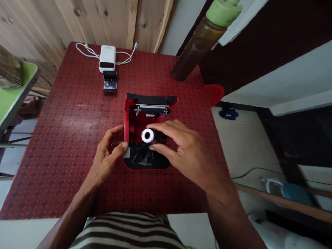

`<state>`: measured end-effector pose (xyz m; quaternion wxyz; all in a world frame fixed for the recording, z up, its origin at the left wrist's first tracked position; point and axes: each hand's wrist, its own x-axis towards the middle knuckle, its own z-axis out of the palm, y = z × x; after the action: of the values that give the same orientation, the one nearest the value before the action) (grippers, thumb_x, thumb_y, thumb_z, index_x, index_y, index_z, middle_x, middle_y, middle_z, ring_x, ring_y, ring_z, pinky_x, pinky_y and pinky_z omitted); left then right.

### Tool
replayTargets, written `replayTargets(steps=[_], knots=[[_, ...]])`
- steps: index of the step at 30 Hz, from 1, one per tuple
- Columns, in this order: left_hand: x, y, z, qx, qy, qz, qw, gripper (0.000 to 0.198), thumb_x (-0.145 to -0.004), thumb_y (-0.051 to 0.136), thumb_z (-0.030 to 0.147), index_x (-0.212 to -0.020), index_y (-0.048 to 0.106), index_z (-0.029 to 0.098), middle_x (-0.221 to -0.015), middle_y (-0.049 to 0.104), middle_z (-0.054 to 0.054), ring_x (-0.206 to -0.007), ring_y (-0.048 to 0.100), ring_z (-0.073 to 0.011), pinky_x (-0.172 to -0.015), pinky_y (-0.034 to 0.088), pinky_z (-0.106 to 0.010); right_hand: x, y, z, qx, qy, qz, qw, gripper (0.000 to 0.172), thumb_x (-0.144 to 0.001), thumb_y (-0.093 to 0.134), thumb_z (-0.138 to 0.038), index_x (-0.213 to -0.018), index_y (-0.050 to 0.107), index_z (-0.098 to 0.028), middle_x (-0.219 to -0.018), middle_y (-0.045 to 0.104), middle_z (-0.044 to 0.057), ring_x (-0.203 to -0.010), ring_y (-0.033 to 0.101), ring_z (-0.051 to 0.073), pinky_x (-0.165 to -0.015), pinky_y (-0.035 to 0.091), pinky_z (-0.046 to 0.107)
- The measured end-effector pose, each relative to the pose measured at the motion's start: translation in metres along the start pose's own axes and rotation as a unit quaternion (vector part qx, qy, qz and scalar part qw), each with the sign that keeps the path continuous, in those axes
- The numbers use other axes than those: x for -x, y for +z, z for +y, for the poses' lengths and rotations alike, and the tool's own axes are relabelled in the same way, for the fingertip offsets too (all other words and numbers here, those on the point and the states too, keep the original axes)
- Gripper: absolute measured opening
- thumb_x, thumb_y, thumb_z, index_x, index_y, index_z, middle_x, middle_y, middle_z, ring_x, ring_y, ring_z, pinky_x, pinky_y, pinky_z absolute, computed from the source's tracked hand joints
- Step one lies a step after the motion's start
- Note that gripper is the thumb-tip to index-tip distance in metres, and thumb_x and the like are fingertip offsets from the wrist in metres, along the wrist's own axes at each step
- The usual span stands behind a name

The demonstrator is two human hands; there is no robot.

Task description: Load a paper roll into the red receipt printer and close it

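Note:
A small red and black printer (126,121) stands with its lid raised on the table, its inside facing up. My left hand (107,150) grips its left wall, thumb on the near corner and fingers along the outer side. In my right hand (181,145) a paper roll (147,136) is pinched between thumb and fingers, over the open bay. Its white round end with a dark hole faces left; its side looks dark and is partly covered by my fingers. Whether it touches the bay floor, I cannot tell.
Behind the printer lie a white power bank (107,57) with a white cable (127,59) and a curled black strip (110,81). A tall brown bottle (198,48) with a green cap stands at the back right of the red patterned table (77,166).

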<state>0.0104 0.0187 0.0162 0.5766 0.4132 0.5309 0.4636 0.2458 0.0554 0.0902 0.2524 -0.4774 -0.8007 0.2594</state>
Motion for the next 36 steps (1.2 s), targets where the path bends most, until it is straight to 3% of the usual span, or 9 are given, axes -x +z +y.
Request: replayTargets(steps=[6,10,12,17,20,23,26,31,36], knots=[[0.000,0.001,0.002,0.006,0.003,-0.007,1.000,0.059,-0.098,0.084,0.058,-0.145,0.068,0.025,-0.141,0.079,-0.012,-0.110,0.079,-0.0291,-0.096,0.064,-0.044,-0.024,0.030,-0.004,0.212,0.004,-0.076,0.974,0.017,-0.104,0.072,-0.008,-0.112,0.076,-0.022,-0.106,0.084,0.013,-0.100,0.077,0.033,-0.090,0.060,0.046],[0.001,0.001,0.002,0.011,0.006,-0.011,1.000,0.058,-0.099,0.083,0.057,-0.146,0.068,0.025,-0.142,0.079,-0.012,-0.110,0.079,-0.0295,-0.097,0.065,-0.046,-0.041,0.037,-0.001,0.260,-0.005,-0.108,0.960,0.024,-0.104,0.064,-0.002,-0.117,0.076,-0.018,-0.111,0.086,0.017,-0.110,0.077,0.036,-0.099,0.057,0.051],[0.001,0.001,0.003,0.011,0.003,-0.011,1.000,0.057,-0.099,0.083,0.056,-0.145,0.068,0.026,-0.143,0.079,-0.012,-0.112,0.079,-0.0305,-0.098,0.065,-0.047,-0.048,0.038,0.002,0.255,-0.014,-0.116,0.960,0.024,-0.103,0.066,-0.003,-0.118,0.076,-0.019,-0.115,0.086,0.016,-0.112,0.077,0.035,-0.100,0.057,0.050],[0.001,0.002,0.003,0.011,-0.004,-0.008,1.000,0.057,-0.099,0.083,0.057,-0.145,0.068,0.027,-0.143,0.079,-0.012,-0.115,0.079,-0.0309,-0.100,0.065,-0.048,-0.057,0.040,0.009,0.257,0.005,-0.149,0.955,0.020,-0.107,0.063,-0.012,-0.099,0.079,-0.021,-0.105,0.085,0.014,-0.094,0.078,0.031,-0.080,0.056,0.043],[0.001,0.002,0.003,0.013,-0.002,-0.008,1.000,0.058,-0.098,0.083,0.057,-0.145,0.068,0.027,-0.139,0.080,-0.012,-0.117,0.079,-0.0320,-0.100,0.065,-0.048,-0.058,0.044,0.011,0.264,-0.004,-0.146,0.953,0.024,-0.107,0.060,-0.011,-0.096,0.079,-0.021,-0.100,0.084,0.014,-0.089,0.077,0.030,-0.077,0.056,0.043],[0.001,0.002,0.003,0.008,0.002,-0.003,1.000,0.058,-0.098,0.083,0.058,-0.144,0.068,0.027,-0.138,0.081,-0.011,-0.117,0.079,-0.0319,-0.102,0.065,-0.049,-0.056,0.043,0.009,0.259,-0.014,-0.141,0.955,0.026,-0.106,0.059,-0.007,-0.100,0.080,-0.021,-0.105,0.086,0.013,-0.100,0.080,0.031,-0.092,0.062,0.047],[0.001,0.002,0.003,0.003,0.002,-0.002,1.000,0.057,-0.098,0.084,0.058,-0.144,0.069,0.026,-0.140,0.080,-0.011,-0.114,0.079,-0.0306,-0.100,0.065,-0.048,-0.046,0.030,0.005,0.199,-0.037,-0.113,0.973,0.029,-0.107,0.059,-0.004,-0.120,0.081,-0.019,-0.132,0.085,0.015,-0.125,0.078,0.033,-0.114,0.060,0.054],[0.001,0.002,0.003,0.006,0.003,-0.001,1.000,0.055,-0.099,0.083,0.055,-0.144,0.070,0.027,-0.142,0.080,-0.011,-0.111,0.079,-0.0297,-0.096,0.065,-0.046,-0.023,0.002,0.008,0.080,-0.087,-0.143,0.983,0.039,-0.105,0.061,0.000,-0.119,0.085,-0.027,-0.125,0.086,0.005,-0.118,0.078,0.025,-0.109,0.066,0.046],[0.001,0.002,0.003,-0.005,0.005,0.002,1.000,0.056,-0.099,0.083,0.058,-0.144,0.070,0.028,-0.136,0.081,-0.010,-0.112,0.079,-0.0313,-0.092,0.065,-0.045,-0.024,0.006,0.017,0.076,-0.103,-0.166,0.978,0.033,-0.106,0.063,-0.001,-0.107,0.085,-0.025,-0.117,0.085,0.006,-0.112,0.075,0.024,-0.109,0.063,0.045]])
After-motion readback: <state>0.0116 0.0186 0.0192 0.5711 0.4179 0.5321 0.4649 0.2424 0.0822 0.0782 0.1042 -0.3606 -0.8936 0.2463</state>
